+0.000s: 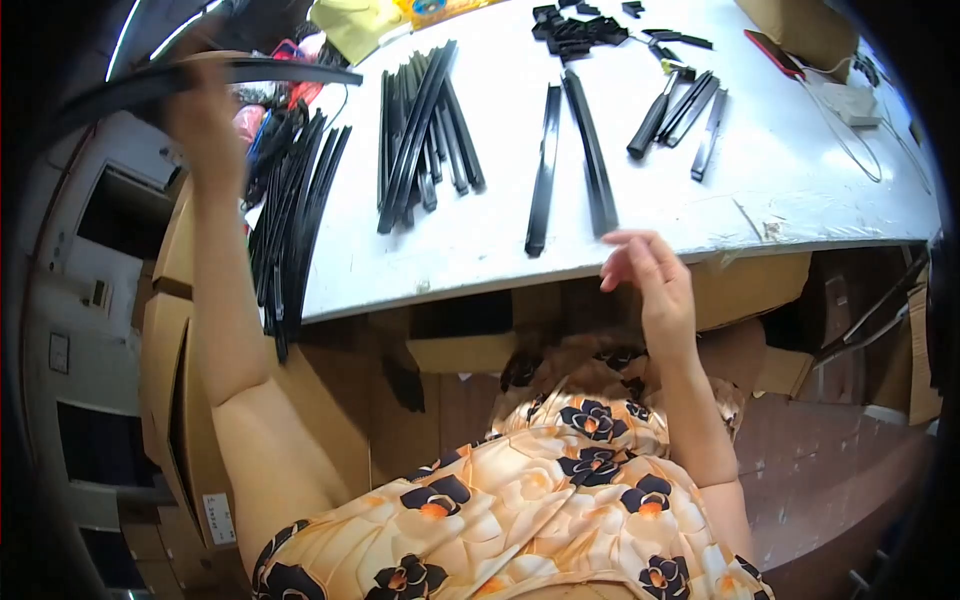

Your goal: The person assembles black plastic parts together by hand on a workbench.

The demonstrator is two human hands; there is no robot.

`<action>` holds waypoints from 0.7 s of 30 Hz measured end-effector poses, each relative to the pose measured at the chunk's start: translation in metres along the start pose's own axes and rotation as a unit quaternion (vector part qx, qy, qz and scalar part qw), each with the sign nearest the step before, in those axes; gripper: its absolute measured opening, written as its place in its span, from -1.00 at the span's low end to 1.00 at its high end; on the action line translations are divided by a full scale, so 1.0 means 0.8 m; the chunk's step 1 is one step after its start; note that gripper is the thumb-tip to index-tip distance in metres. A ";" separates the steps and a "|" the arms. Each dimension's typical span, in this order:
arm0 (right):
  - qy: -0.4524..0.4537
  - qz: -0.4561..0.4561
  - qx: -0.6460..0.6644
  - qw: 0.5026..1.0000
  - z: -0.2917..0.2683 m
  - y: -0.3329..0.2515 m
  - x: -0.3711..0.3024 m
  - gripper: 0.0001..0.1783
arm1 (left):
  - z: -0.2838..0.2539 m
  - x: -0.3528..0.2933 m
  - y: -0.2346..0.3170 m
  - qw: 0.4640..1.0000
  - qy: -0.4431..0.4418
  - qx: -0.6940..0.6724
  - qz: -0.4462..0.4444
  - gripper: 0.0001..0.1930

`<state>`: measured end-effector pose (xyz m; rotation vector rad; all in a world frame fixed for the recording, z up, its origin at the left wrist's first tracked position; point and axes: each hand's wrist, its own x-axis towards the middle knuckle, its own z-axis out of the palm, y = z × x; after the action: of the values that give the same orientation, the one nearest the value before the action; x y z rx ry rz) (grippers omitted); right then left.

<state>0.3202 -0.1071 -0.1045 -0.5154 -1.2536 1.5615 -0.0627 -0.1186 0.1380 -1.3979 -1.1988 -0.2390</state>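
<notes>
My left hand point(205, 110) is raised at the table's left end, blurred by motion. It is closed on a long, slightly curved black strip point(290, 71). My right hand point(655, 275) is over the table's front edge, fingers loosely bent and apart, with nothing seen in them. Its fingertips are close to the near end of a black channel strip point(588, 150); whether they touch it I cannot tell. Left of that lies another black channel strip point(544, 170). A pile of black strips point(425, 125) lies farther left, and longer curved strips point(295, 215) hang over the left edge.
On the white table point(450, 255) a black-handled tool point(650, 125) lies by several short strips point(690, 108). Small black pieces point(575, 35) are heaped at the back. A red-edged phone point(773, 53) and a white charger point(848, 103) with cable lie right. Cardboard boxes point(310, 400) stand below.
</notes>
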 end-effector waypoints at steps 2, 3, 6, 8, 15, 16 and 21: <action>-0.042 0.009 -0.015 0.999 -0.002 -0.002 -0.007 -0.71 | 0.033 -0.020 0.050 0.920 -0.066 -0.379 -0.075 -0.89; -0.048 0.024 -0.028 0.998 -0.004 -0.002 -0.011 -0.72 | 0.073 -0.048 0.050 0.938 -0.079 -0.336 -0.005 -0.83; -0.045 0.040 -0.043 0.997 -0.014 0.002 -0.019 -0.72 | 0.136 -0.118 0.046 0.905 -0.293 -0.307 -0.004 -0.68; -0.034 0.049 -0.058 0.997 -0.021 0.001 -0.023 -0.73 | 0.166 -0.142 0.053 0.896 -0.353 -0.268 0.028 -0.60; -0.023 0.003 -0.258 0.966 -0.037 -0.034 0.000 -0.76 | 0.180 -0.122 0.105 0.914 -0.250 -0.319 0.012 -0.34; 0.022 -0.023 -0.295 0.955 -0.043 -0.042 0.013 -0.76 | 0.163 -0.097 0.128 0.913 -0.193 -0.358 -0.040 -0.40; 0.174 -0.065 -0.599 0.779 -0.092 -0.055 0.118 -0.65 | 0.059 -0.015 0.278 0.814 -0.425 -0.352 -0.183 -0.57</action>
<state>0.3630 0.0077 -0.0682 -1.3947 -1.8168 0.3104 0.0749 -0.0290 -0.0202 -1.9976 -2.3005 -0.3660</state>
